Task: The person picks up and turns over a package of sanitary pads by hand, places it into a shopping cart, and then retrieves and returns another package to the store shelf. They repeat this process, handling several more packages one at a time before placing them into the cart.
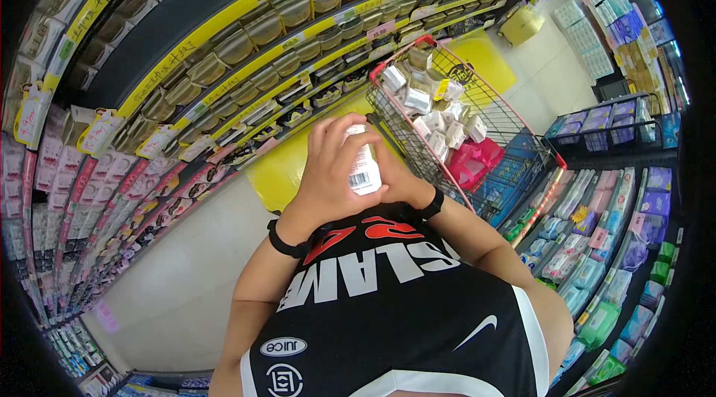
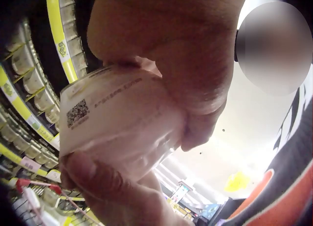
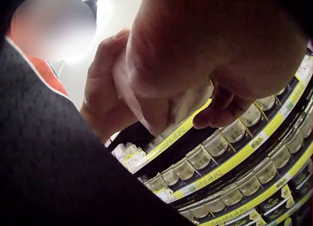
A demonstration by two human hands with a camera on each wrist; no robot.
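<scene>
A small white plastic-wrapped pack is held up in front of the chest, with a barcode on the side that faces the head camera. My left hand grips it from the left, fingers bent over its far end. From the other side my right hand holds the same pack. A QR code and small print show on the pack in the left wrist view, where a thumb presses its lower edge. The right wrist view shows both hands close together, with most of the pack hidden behind them.
A wire shopping cart stands ahead to the right, holding several white packs, a pink bag and a blue bag. Long shelves of packs with yellow price strips curve along the left. Another stocked shelf is at the right.
</scene>
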